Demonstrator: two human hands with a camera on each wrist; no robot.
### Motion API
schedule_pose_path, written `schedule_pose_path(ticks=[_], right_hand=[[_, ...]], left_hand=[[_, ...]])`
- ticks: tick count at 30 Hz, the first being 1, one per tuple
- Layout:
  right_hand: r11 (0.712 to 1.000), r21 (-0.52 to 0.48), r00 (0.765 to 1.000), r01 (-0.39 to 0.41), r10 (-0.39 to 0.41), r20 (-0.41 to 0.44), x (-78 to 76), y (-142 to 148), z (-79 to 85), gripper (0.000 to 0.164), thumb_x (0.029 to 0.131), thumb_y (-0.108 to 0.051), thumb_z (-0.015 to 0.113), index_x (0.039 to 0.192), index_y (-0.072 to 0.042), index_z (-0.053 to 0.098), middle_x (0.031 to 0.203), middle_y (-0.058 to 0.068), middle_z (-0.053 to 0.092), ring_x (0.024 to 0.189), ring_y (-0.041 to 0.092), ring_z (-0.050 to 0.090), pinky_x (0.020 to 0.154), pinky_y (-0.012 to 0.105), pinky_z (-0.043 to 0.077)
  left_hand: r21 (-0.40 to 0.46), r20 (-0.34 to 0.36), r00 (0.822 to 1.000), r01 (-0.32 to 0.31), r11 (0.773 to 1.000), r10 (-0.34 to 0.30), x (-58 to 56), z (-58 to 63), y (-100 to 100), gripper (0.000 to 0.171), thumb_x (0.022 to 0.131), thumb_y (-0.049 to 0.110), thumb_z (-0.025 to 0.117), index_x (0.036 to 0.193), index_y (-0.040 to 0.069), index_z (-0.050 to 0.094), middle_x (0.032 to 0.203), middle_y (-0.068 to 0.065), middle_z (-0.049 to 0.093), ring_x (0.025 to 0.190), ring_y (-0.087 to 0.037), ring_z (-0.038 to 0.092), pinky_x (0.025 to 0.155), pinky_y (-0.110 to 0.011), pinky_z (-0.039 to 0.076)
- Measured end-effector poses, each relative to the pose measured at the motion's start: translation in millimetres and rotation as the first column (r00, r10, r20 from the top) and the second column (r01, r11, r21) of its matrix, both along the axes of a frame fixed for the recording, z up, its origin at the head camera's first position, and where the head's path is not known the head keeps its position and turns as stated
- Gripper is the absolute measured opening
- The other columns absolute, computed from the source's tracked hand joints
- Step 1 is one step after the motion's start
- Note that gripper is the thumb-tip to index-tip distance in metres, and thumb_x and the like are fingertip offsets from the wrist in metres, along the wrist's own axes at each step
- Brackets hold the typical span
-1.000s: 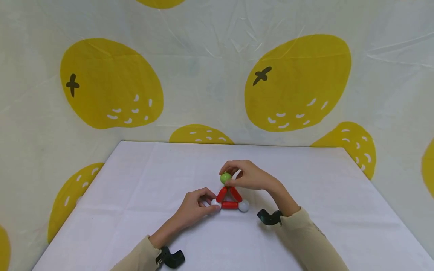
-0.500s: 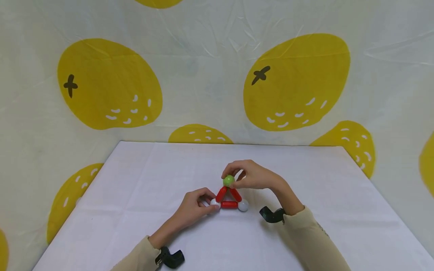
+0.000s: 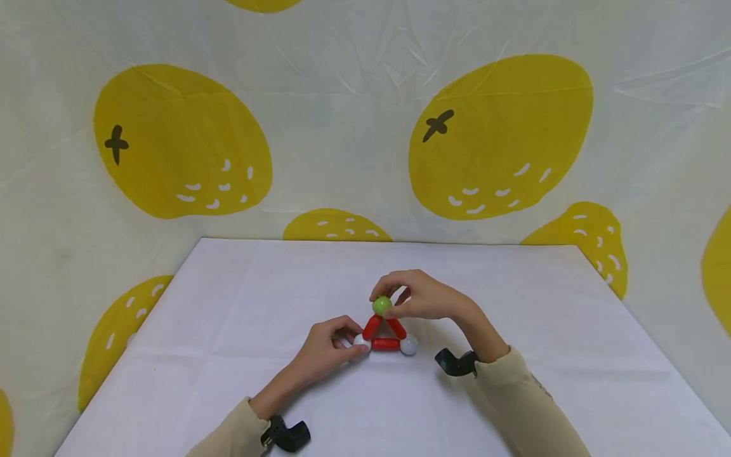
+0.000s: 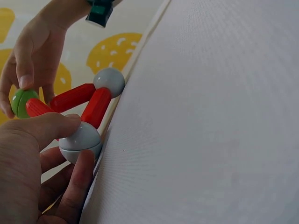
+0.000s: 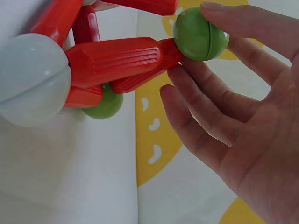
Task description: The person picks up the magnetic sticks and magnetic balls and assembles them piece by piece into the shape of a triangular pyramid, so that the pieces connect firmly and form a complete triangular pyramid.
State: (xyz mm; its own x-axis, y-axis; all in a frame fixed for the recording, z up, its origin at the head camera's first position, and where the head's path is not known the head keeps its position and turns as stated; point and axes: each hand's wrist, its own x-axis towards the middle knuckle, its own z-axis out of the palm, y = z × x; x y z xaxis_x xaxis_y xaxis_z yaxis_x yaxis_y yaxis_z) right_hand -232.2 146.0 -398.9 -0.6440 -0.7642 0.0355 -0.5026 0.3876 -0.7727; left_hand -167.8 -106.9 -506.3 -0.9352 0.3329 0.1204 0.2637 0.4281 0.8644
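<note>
Ribbed red building rods [image 3: 386, 344] and smooth toy balls form a small pyramid-like frame near the middle of the table. My left hand [image 3: 325, 349] pinches the white ball [image 4: 80, 140] at its near left corner between thumb and fingers. A second white ball [image 3: 408, 345] sits at the near right corner. With thumb and fingertips, my right hand [image 3: 419, 295] holds the green ball [image 5: 201, 33] at the top, where red rods [image 5: 117, 58] meet it. Lower down behind the rods, another green ball [image 5: 105, 101] shows in the right wrist view, partly hidden.
A white cloth [image 3: 228, 304] covers the table. Behind it hangs a pale backdrop [image 3: 342, 127] with large yellow fruit prints. Dark wrist cameras [image 3: 457, 362] are strapped at both sleeves.
The top green ball, in my right hand, comes slightly lower onto the rods, shifting right and then a little back left. My left hand stays at the white ball.
</note>
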Motion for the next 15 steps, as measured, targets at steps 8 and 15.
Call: schedule_pose_path(ticks=[8,15], right_hand=[[1.0,-0.023,1.0,-0.007,0.007,0.001,-0.7,-4.6,-4.2,0.024,0.093,-0.012,0.074,0.117,-0.014,0.072,0.113,-0.001,0.073,0.104,0.017,0.069,0.092,0.038,0.059],[1.0,-0.013,1.0,0.003,-0.003,0.003,1.0,-4.7,-2.0,0.024,0.093,-0.013,0.075,0.117,-0.014,0.072,0.113,-0.001,0.074,0.105,0.018,0.068,0.091,0.038,0.059]], left_hand=[[0.007,0.001,1.0,0.003,1.0,-0.003,0.1,0.1,-0.5,0.023,0.089,0.031,0.081,0.108,0.021,0.073,0.1,0.002,0.072,0.084,-0.011,0.065,0.069,-0.022,0.057],[0.002,-0.003,1.0,0.002,1.0,-0.002,-0.3,-1.2,-1.3,0.023,0.089,0.031,0.081,0.108,0.021,0.072,0.099,0.002,0.072,0.082,-0.011,0.064,0.069,-0.022,0.056]])
